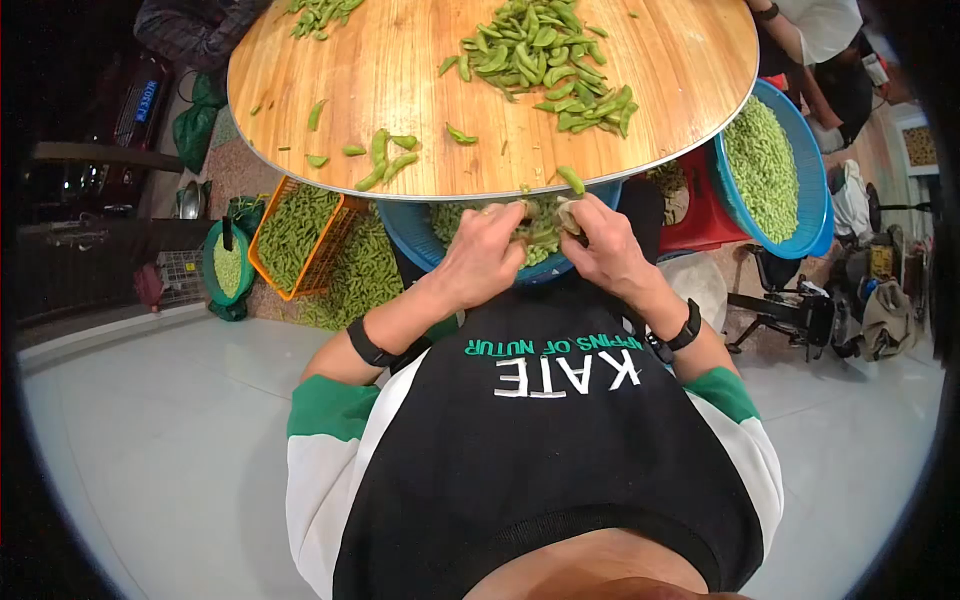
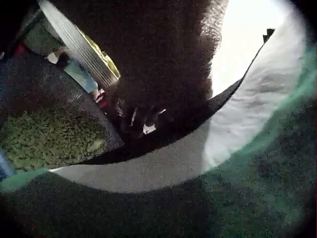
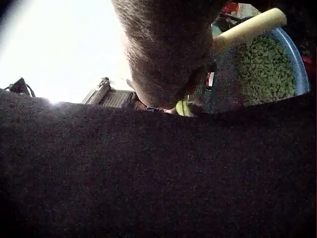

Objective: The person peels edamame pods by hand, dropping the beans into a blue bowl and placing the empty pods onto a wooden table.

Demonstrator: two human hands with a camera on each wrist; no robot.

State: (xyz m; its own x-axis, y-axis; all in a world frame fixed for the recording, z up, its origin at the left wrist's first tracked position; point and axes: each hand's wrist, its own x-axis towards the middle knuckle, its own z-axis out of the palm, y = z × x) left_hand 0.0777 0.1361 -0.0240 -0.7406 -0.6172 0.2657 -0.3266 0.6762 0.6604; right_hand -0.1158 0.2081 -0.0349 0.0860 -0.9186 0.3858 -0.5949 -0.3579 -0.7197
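Loads of beans [image 1: 757,170] sit shelled right of the fingers [image 1: 508,214], plenty of pods [image 1: 535,50] left beyond (left hand [image 1: 482,250], right hand [image 1: 610,248] curled, can't tell if gripping).

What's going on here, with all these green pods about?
A person has both hands over a blue basin by the edge of a rounded wooden table. The left hand and right hand are close together with fingers curled; exactly what they pinch is too small to make out. Green pods lie heaped and scattered on the table. To the left, an orange basket holds more pods; to the right, a second blue basin holds pale green beans.
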